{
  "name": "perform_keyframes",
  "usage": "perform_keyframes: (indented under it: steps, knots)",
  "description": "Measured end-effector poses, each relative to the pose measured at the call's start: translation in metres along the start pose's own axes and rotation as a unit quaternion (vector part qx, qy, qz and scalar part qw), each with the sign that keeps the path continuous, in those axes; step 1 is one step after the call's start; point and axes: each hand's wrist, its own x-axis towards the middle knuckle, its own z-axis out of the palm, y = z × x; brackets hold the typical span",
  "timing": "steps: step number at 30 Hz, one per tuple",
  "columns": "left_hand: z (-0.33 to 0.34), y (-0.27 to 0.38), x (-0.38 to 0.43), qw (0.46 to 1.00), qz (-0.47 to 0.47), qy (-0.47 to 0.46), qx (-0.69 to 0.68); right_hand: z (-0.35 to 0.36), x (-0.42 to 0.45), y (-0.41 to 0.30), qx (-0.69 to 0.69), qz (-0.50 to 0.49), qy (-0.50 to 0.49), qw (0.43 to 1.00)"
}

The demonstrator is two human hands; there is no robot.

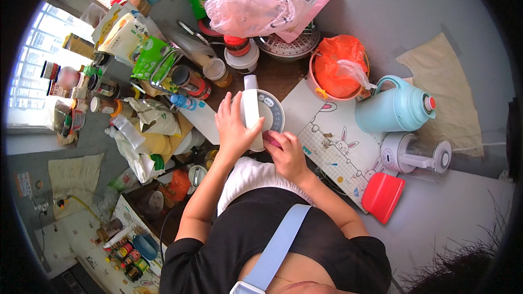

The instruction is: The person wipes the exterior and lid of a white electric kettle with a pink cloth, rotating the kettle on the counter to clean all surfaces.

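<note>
A round appliance, apparently a rice cooker (271,111), stands right before me, with a grey button panel around its top. A white handle (251,108) crosses over it. My left hand (235,126) lies flat on the left side of the cooker's top, fingers apart, its thumb against the handle. At the near right edge, my right hand (287,153) pinches a small dark-pink object (271,139). Fingers cover much of that object, so I cannot tell whether it is a cloth or a sponge.
A patterned white mat (322,139) extends right of the cooker. On that side are a light-blue thermos jug (392,106), a white blender-like appliance (412,157), a red plastic container (383,197) and a pink pot (316,79) holding an orange bag. Jars (190,81) and food packets crowd the left.
</note>
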Motion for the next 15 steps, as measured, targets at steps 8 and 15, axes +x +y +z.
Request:
perform_keyframes:
  steps: [8, 15]
  knots:
    - [-0.013, 0.010, -0.003, 0.997, -0.050, -0.059, -0.017, -0.003, 0.012, 0.042, 0.040, 0.050, 0.044, 0.997]
    - [-0.006, 0.010, -0.010, 0.997, -0.058, -0.053, -0.023, -0.015, 0.044, 0.038, 0.138, 0.205, 0.081, 0.966]
